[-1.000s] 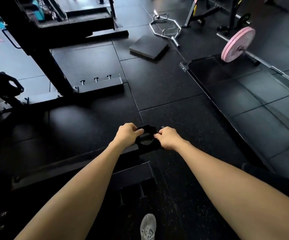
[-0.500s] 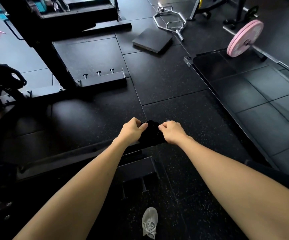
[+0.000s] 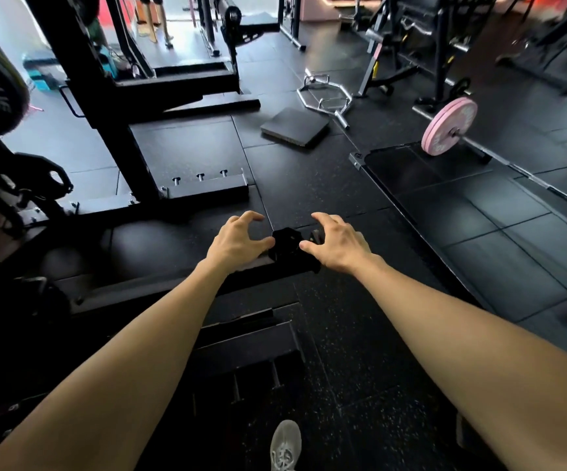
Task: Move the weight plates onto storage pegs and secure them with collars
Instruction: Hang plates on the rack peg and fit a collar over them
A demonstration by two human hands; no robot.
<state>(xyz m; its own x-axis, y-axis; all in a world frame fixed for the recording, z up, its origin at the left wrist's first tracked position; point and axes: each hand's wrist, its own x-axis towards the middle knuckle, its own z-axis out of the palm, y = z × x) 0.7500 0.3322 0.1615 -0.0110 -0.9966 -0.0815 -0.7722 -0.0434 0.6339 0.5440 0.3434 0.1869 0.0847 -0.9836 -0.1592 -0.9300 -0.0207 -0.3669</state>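
Now both hands flank the collar [image 3: 287, 244] on the end of a dark bar: left hand [image 3: 238, 240] and right hand [image 3: 334, 241] with fingers spread and loosely curved, gripping nothing, thumbs close by it. Likely the collar step; next, I'd guess, checking that it's locked. Beyond the collar lie a pad [image 3: 295, 126] and hex bar [image 3: 324, 98]; far right, pink plates [image 3: 449, 125]. Nothing blocks the hands.

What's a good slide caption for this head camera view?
Both hands, left and right, open on either side of a black collar on a bar end, pink plates beyond.
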